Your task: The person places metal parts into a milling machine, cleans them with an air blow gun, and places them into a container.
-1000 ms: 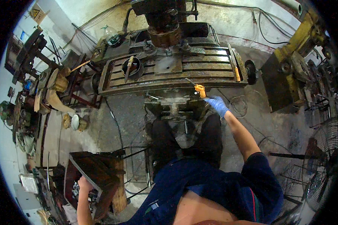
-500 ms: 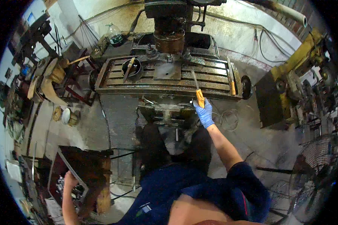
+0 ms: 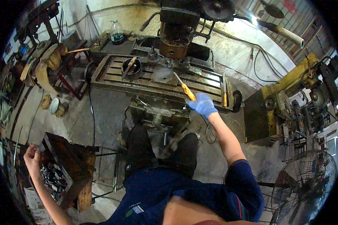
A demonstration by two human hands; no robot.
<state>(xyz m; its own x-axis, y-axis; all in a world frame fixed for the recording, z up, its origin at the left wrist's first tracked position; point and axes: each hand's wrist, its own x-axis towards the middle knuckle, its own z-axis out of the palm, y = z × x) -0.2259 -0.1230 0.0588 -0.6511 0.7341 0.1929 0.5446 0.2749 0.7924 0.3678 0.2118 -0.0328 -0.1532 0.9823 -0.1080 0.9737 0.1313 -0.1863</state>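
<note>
My right hand (image 3: 204,105), in a blue glove, is closed round a yellow-handled tool (image 3: 187,91) with a thin straight metal shaft; whether it is a file or a screwdriver I cannot tell. Its tip points up and left over the slotted table (image 3: 146,83) of a milling machine, close to a round greyish plate (image 3: 163,75). At the lower left, my bare left hand (image 3: 33,153) is raised with its fingers pinched together. Something small may be between them, too small to name. Beside it stands an open dark box (image 3: 69,167) with many small metal parts (image 3: 53,180) inside.
The machine's spindle head (image 3: 173,45) hangs over the table. On the table are a dark pot (image 3: 136,74) with a brush across it and another yellow-handled tool (image 3: 224,98). A clear bottle (image 3: 116,33) stands behind, a yellow machine (image 3: 264,108) right, a fan (image 3: 304,183) lower right.
My left hand has come up out of the box, moving left and upward. The right hand has tilted the tool's tip leftward towards the plate. The whole view has shifted and turned slightly.
</note>
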